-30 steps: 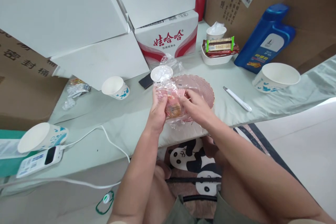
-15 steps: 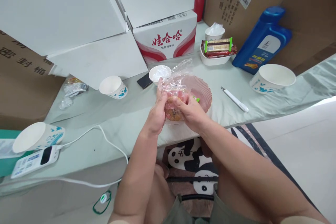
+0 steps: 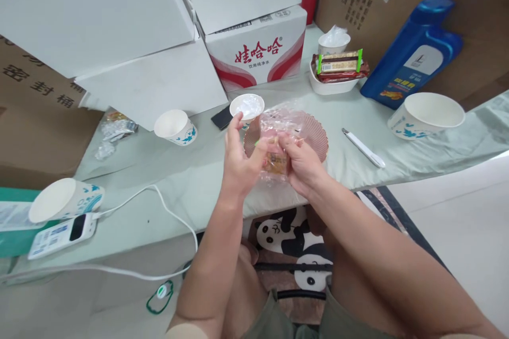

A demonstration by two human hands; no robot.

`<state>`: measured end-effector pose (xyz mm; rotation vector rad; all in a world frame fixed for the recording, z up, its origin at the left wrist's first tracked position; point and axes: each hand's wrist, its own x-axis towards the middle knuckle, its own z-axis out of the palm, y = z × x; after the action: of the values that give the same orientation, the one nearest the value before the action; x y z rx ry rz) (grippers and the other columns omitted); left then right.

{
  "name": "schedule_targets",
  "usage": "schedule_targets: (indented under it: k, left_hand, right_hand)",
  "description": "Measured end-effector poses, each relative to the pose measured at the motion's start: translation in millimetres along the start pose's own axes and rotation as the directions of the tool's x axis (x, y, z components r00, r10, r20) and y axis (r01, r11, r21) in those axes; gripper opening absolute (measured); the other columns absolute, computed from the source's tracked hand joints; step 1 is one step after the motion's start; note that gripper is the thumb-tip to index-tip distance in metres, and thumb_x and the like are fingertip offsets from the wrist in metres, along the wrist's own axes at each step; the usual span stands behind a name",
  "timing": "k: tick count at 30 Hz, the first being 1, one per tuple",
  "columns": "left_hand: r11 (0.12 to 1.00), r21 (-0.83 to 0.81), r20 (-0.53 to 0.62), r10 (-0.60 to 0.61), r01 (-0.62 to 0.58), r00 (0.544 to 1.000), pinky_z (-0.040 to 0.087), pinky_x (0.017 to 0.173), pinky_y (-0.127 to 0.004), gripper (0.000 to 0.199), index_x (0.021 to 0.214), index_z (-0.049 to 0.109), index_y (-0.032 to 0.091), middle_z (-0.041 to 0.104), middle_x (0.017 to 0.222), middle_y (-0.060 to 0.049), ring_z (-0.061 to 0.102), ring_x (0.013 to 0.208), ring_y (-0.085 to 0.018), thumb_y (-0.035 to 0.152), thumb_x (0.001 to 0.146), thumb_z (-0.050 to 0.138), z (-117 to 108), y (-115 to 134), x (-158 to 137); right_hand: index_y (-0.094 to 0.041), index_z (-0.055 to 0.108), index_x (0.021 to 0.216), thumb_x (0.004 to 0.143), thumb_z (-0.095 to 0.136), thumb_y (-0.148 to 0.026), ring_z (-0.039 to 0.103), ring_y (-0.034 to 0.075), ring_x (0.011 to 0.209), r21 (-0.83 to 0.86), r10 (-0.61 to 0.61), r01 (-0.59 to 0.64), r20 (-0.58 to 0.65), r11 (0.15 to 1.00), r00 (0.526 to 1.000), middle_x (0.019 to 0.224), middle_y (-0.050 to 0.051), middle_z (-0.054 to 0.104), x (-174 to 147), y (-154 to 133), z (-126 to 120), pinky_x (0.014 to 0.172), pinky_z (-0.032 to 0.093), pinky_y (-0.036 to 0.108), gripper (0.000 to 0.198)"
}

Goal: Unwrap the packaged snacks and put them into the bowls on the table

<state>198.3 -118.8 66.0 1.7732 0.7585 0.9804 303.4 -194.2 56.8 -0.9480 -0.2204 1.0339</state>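
Observation:
A clear crinkled plastic packet [image 3: 275,163] with yellowish-brown food and pinkish print is between my hands, above the pink ribbed plate [image 3: 316,135]. My right hand [image 3: 304,163] pinches its right side and upper edge between thumb and fingers. On the other side, the thumb of my left hand [image 3: 239,165] presses the packet's upper left. Its upper fingers stand away from the packet, and the lower ones are hidden. A small green bit shows by my left thumb. Just behind my left fingertips stands a paper cup [image 3: 247,106] with clear plastic in it.
Another paper cup [image 3: 175,127] lies tilted to the left, beside a dark flat object [image 3: 221,118]. To the right are a white-handled knife [image 3: 363,148], a large paper bowl [image 3: 427,116], a blue bottle [image 3: 411,58] and a white tub [image 3: 334,86] of wrapped bars. A white cable [image 3: 159,198] crosses the left side.
My left hand's upper fingers have lifted away from the packet and spread. The packet has turned and shifted slightly right, and its loose plastic top has dropped lower. The whole view has shifted a little.

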Motion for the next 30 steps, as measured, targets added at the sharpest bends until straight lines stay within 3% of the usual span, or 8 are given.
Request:
schedule_targets:
  k: [2,5,10,14,18,22,26,30]
  left_hand:
    - [0.975,0.165,0.031,0.143,-0.147,0.989,0.038,0.118,-0.049,0.051,0.123,0.061,0.028,0.058,0.133,-0.008,0.050,0.134,-0.030,0.039,0.077,0.082,-1,8,-6]
    - [0.908,0.306,0.234,0.219,-0.285,0.947,0.043,0.114,-0.049,0.042,0.105,0.068,0.026,0.062,0.126,-0.007,0.056,0.126,-0.030,0.034,0.070,0.087,1,14,-11]
    - [0.892,0.305,0.245,0.266,-0.335,0.932,0.049,0.108,-0.048,0.004,0.089,0.069,0.023,0.067,0.128,-0.008,0.064,0.121,-0.027,0.021,0.087,0.066,4,6,-9]
    - [0.884,0.273,0.211,0.329,-0.379,0.920,0.048,0.111,-0.050,0.003,0.086,0.067,0.024,0.070,0.123,-0.009,0.063,0.122,-0.027,0.026,0.088,0.068,3,2,-7]
    - [0.849,0.291,0.308,0.353,-0.440,0.884,0.034,0.123,-0.057,0.034,0.102,0.071,0.026,0.061,0.143,-0.010,0.046,0.144,-0.035,0.037,0.073,0.085,6,1,-8]
    - [0.899,0.186,0.277,0.339,-0.396,0.899,0.042,0.118,-0.052,0.008,0.094,0.072,0.025,0.068,0.132,-0.008,0.058,0.133,-0.029,0.032,0.091,0.068,4,-3,-6]
    - [0.958,-0.013,0.187,0.285,-0.288,0.940,0.052,0.103,-0.042,0.017,0.090,0.068,0.023,0.073,0.112,-0.008,0.068,0.111,-0.023,0.037,0.097,0.061,-1,-7,-2]
    - [0.979,-0.162,-0.062,0.114,-0.123,0.992,0.055,0.085,-0.031,0.029,0.092,0.062,0.022,0.070,0.094,-0.005,0.068,0.091,-0.017,0.050,0.096,0.062,-4,-11,4]
  right_hand:
    - [-0.024,0.062,0.093,0.071,0.081,-0.052,0.073,0.024,0.089,-0.007,-0.066,0.065,-0.129,0.998,0.989,0.089,0.004,0.074,14,2,-7,0.075,0.062,0.038,0.040]
    - [-0.026,0.057,0.093,0.074,0.076,-0.054,0.073,0.024,0.094,-0.065,-0.177,0.168,-0.173,0.984,0.969,0.089,0.003,0.072,33,0,-20,0.075,0.062,0.038,0.039]
    - [-0.027,0.056,0.095,0.080,0.070,-0.051,0.071,0.022,0.085,-0.120,-0.195,0.176,-0.179,0.977,0.964,0.082,0.001,0.069,39,-6,-26,0.069,0.061,0.036,0.031]
    - [-0.025,0.058,0.094,0.078,0.074,-0.039,0.068,0.018,0.074,0.010,-0.123,0.130,-0.271,0.991,0.955,0.075,-0.002,0.067,31,-10,-16,0.066,0.059,0.032,0.027]
    - [-0.023,0.058,0.087,0.079,0.074,-0.034,0.065,0.014,0.064,0.094,-0.062,0.092,-0.288,0.991,0.956,0.070,-0.004,0.065,26,-14,-8,0.060,0.055,0.027,0.021]
    - [-0.023,0.054,0.075,0.081,0.072,-0.031,0.054,0.012,0.047,0.056,0.025,-0.009,-0.289,0.998,0.957,0.052,-0.007,0.054,25,-17,-8,0.048,0.048,0.025,0.021]
    - [-0.024,0.050,0.070,0.083,0.073,-0.035,0.049,0.012,0.040,0.009,0.064,-0.064,-0.302,0.998,0.951,0.044,-0.008,0.048,28,-15,-12,0.047,0.050,0.027,0.029]
    - [-0.023,0.059,0.077,0.081,0.076,-0.029,0.059,0.013,0.048,0.034,0.040,-0.031,-0.286,0.999,0.957,0.054,-0.005,0.062,26,-13,-12,0.054,0.057,0.028,0.019]
